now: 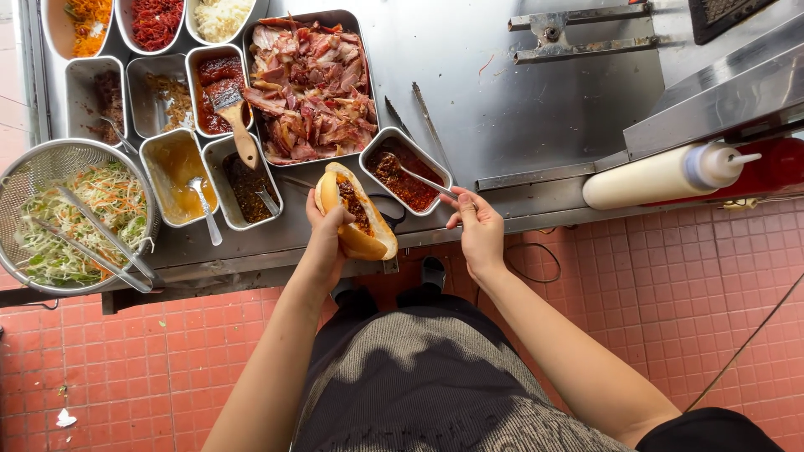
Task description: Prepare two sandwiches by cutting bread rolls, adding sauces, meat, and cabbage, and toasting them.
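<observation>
Far left, a metal colander (17, 180) of shredded cabbage salad with tongs (96, 243) laid across it; next along, small steel tins of sauce, one with a spoon (203, 209), one with a wooden-handled brush (239, 125); behind them, a big tray of sliced roast meat (310, 84); now the left hand (327, 234), fingers wrapped round a split bread roll (356, 213) already carrying some dark filling, held at the counter's edge; just right, a tin of chilli sauce (406, 176); the right hand (477, 230) pinches the handle of the spoon (419, 177) resting in it; far right, a white squeeze bottle (662, 176) lies on its side.
</observation>
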